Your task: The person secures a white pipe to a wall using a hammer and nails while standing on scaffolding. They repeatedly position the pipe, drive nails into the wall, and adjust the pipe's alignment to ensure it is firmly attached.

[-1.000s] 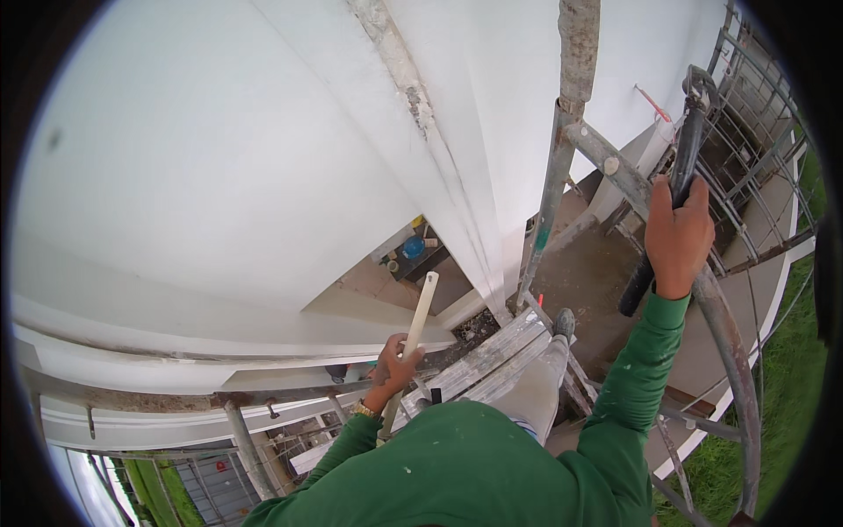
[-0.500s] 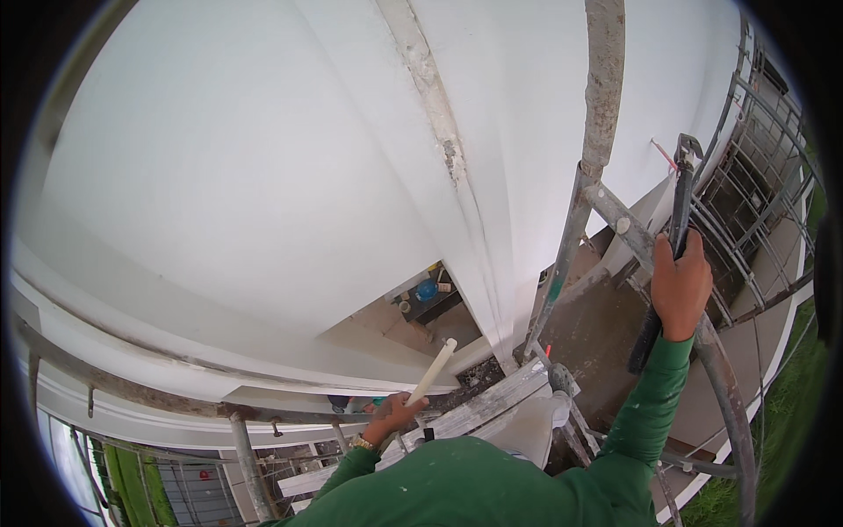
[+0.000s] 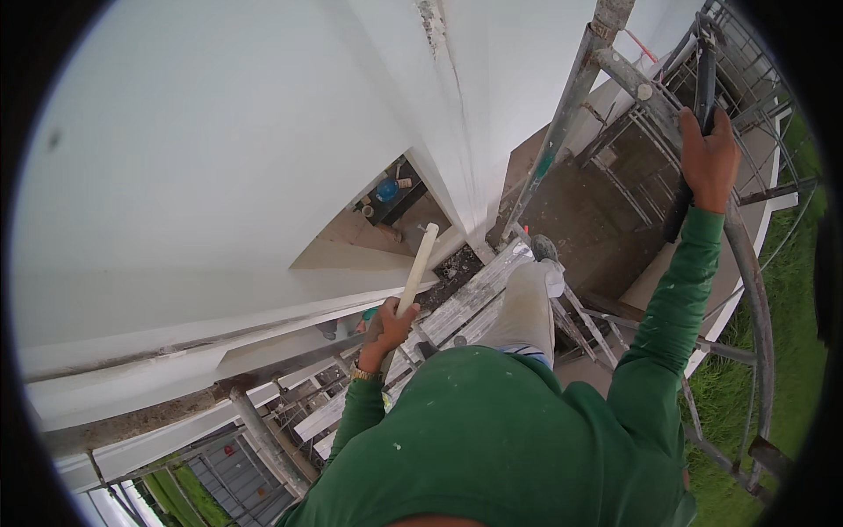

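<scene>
My left hand, with a band at the wrist, is closed around a pale cream stick that points up and away. My right hand is raised at the far right beside the scaffold frame. Its fingers are wrapped around a long black tool; the tool's lower end comes out below my fist, while its upper end is hard to make out against the scaffold bars. In front of me stands a white wall with a rough strip along its corner.
Grey scaffold tubes rise at the right, and a rusty rail crosses at the left. Paint-spattered planks lie under my leg. An opening below shows a blue round object. Grass lies far down.
My view has tilted downward, showing more of my green shirt and leg. Both hands appear higher in the picture, each still gripping the same thing.
</scene>
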A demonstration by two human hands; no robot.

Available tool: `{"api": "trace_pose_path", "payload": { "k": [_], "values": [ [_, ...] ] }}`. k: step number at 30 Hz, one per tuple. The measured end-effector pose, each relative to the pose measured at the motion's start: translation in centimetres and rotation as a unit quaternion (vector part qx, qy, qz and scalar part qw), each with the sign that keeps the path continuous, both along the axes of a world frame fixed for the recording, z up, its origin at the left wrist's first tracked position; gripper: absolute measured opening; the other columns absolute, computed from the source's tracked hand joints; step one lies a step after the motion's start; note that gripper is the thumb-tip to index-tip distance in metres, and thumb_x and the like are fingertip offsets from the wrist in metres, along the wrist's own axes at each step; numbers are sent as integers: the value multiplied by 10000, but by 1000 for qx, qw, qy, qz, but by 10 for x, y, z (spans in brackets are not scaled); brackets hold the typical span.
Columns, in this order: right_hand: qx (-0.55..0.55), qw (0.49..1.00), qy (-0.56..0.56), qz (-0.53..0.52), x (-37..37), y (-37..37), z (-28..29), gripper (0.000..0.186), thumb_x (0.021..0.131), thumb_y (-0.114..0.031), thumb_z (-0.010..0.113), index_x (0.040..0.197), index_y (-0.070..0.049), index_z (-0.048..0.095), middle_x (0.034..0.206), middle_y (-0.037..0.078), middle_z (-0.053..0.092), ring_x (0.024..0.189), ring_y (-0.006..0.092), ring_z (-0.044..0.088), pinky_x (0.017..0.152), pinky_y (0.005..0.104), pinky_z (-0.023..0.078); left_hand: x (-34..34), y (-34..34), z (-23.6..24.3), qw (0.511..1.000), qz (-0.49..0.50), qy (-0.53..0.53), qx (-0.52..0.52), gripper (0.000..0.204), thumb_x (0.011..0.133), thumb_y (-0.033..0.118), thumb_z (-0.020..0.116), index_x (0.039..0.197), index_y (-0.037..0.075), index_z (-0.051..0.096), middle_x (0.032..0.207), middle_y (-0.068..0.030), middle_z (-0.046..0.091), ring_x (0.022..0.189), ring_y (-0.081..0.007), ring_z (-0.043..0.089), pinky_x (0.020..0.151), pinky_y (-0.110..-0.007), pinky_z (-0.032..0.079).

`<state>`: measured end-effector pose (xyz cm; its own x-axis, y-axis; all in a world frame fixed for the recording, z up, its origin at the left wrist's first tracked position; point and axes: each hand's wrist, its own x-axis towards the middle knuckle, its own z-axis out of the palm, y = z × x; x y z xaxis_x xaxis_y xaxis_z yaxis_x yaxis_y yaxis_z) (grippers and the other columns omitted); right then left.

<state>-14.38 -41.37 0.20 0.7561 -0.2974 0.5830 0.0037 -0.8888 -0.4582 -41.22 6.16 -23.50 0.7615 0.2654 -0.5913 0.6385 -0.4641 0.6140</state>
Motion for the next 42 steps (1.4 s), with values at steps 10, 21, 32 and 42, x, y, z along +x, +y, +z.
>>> {"api": "trace_pose_path", "payload": {
  "k": [10,21,32,42],
  "values": [
    [-18,999,-17,-19,3,5,-4,387,887,-380,737,1075,-42,714,814,161,721,794,361,708,760,440,530,25,-32,-16,1000,-2,-12,-17,417,937,388,719,1007,-20,666,693,-123,618,586,-199,591,574,-375,463],
    [69,994,-79,15,-9,18,-10,322,898,-286,779,1071,-20,724,836,68,730,709,169,660,700,323,521,72,-29,19,991,-24,-127,17,471,1016,406,630,1249,-2,621,788,-131,627,727,-247,593,692,-399,476],
    [439,819,131,345,-58,152,-69,381,951,-161,758,1255,45,659,779,-43,588,629,33,449,565,202,386,208,-29,320,866,-57,-479,134,529,1057,476,567,1307,17,650,730,-5,571,574,-86,520,543,-277,423],
    [529,654,18,540,-52,198,-8,501,1058,-362,624,1354,40,575,782,2,636,648,78,579,602,233,461,250,-17,395,822,-97,-477,294,467,1051,456,564,1062,11,704,644,-10,525,529,-91,477,502,-300,389]
  ]
}}
